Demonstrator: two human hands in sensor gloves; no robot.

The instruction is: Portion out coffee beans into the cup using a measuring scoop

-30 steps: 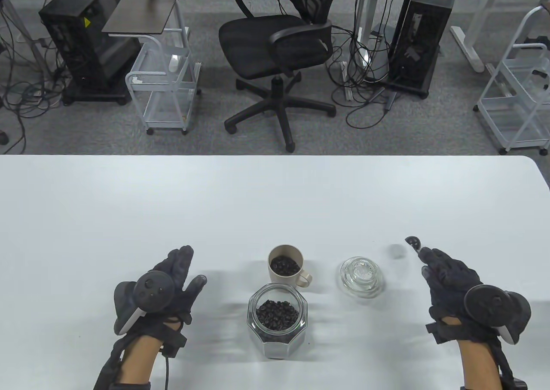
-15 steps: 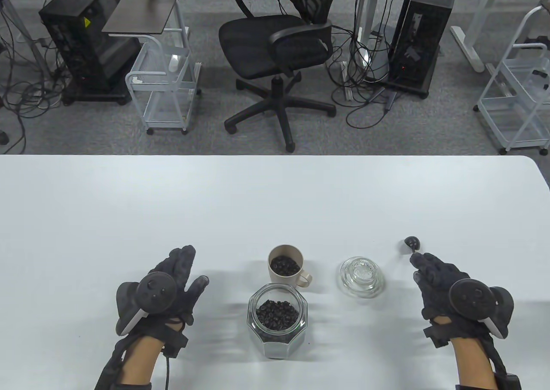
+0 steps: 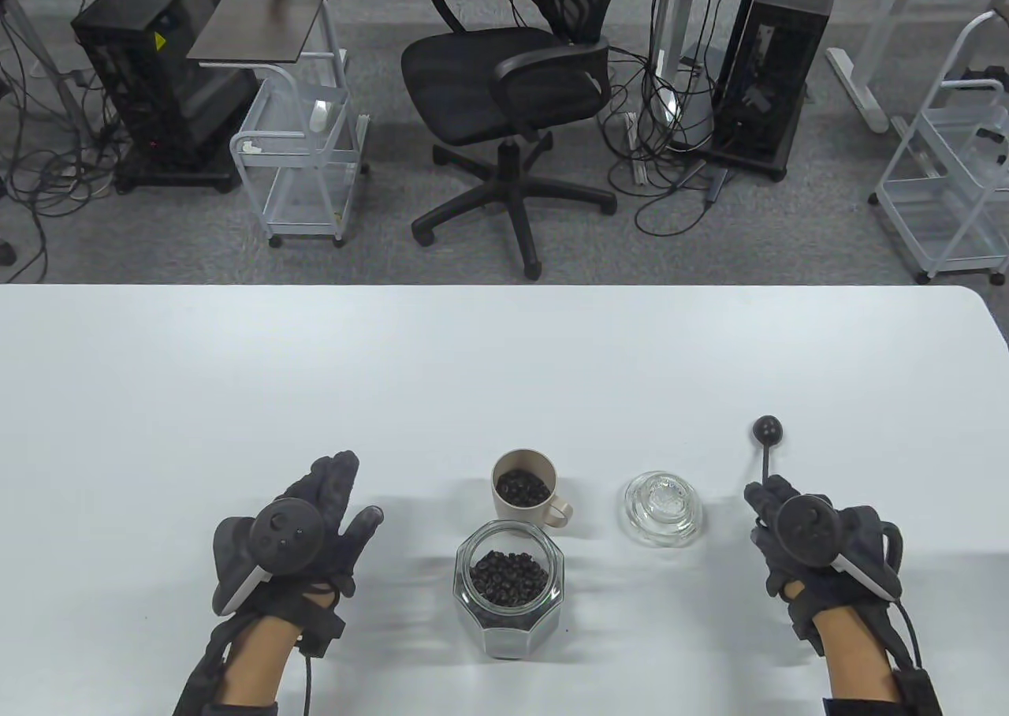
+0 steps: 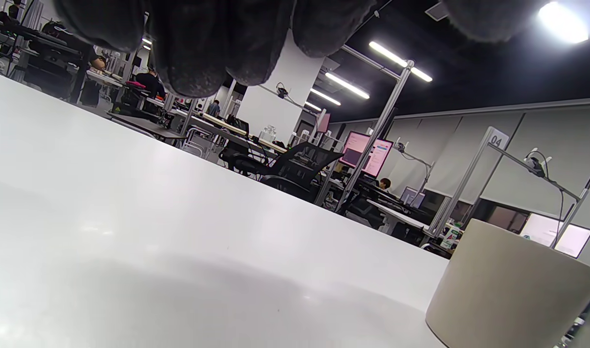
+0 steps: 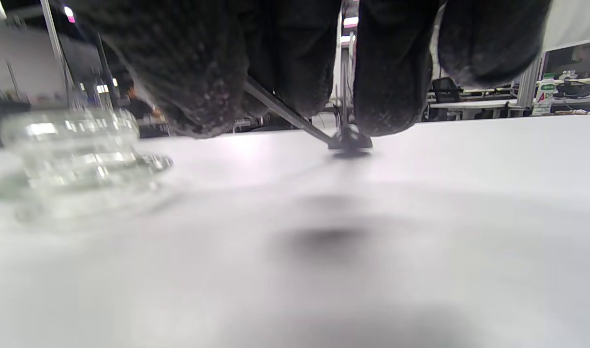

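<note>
The right hand (image 3: 796, 542) lies near the right end of the worktop (image 3: 236, 369), close to its near edge, fingers curled down over the thin handle of the measuring scoop (image 3: 766, 440); in the right wrist view the handle runs up between the gloved fingertips (image 5: 198, 92), which appear to pinch it, while the scoop's small dark bowl rests on the worktop just beyond them, toward the far edge. Just to the left of that hand sits a clear glass lid (image 3: 664, 507), flat on the worktop and apart from the fingers. The left hand (image 3: 315, 527) rests toward the left, near the near edge, its fingers straight and spread, thumb out to the side, holding nothing; its wrist view shows the fingertips hanging just above the bare white surface. Between the two hands, roughly at the middle of the near edge, stands an open glass jar (image 3: 508, 590) partly filled with coffee beans (image 3: 508, 576). Just behind the jar, a little farther from the near edge, stands the beige cup (image 3: 524, 495), upright, its handle pointing right, with dark beans already inside it. The cup's side also shows at the right of the left wrist view (image 4: 508, 290).
</note>
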